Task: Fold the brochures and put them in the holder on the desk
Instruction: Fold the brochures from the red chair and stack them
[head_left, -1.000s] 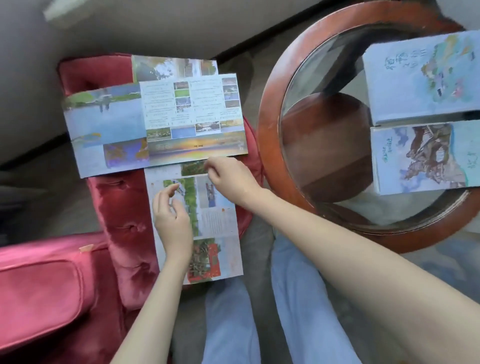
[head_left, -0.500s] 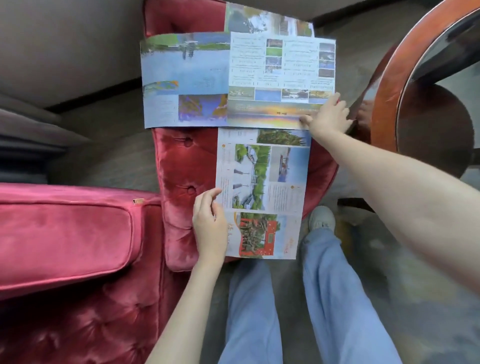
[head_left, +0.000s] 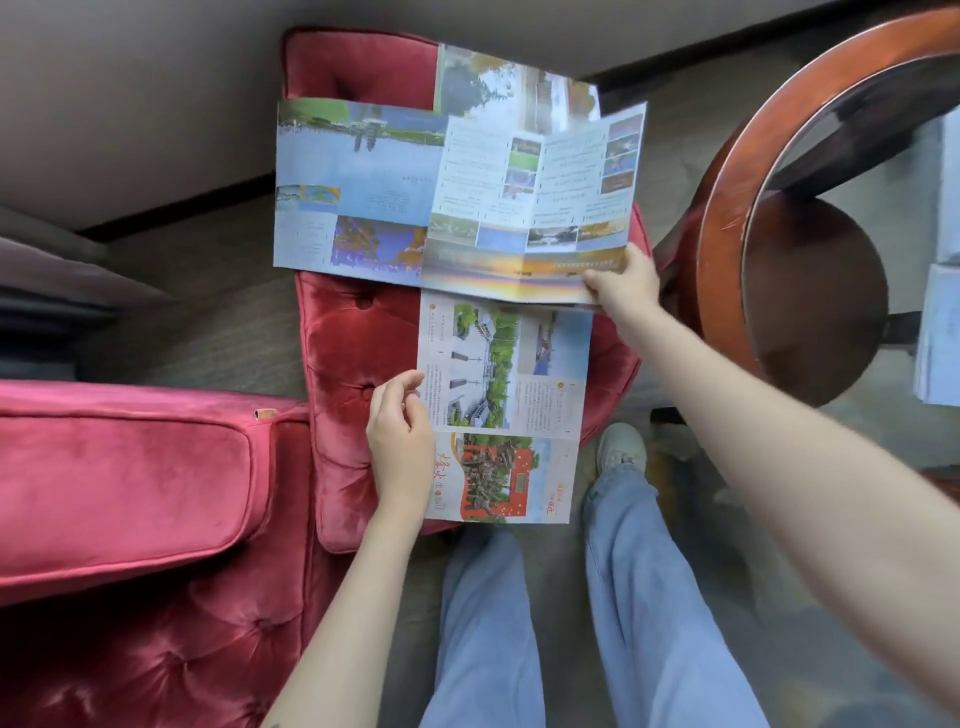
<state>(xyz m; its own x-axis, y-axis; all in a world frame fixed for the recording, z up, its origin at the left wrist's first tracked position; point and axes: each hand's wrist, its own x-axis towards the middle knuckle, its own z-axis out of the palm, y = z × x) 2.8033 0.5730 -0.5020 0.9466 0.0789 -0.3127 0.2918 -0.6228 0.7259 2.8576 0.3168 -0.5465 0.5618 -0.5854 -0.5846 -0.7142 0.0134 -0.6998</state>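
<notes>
Red velvet stool (head_left: 353, 364): a wide unfolded brochure (head_left: 395, 187) was spread across its far end, a narrower brochure (head_left: 504, 395) nearer. The wide one's near right corner was pinched up by the right hand (head_left: 621, 286). The left hand (head_left: 400, 431) was loosely curled at the narrower one's left edge, hold unclear.

I count one wide blue paper brochure (head_left: 363, 187), one tall white paper brochure (head_left: 504, 374), one red velvet stool (head_left: 358, 353), one round wood-rimmed table (head_left: 727, 208)
</notes>
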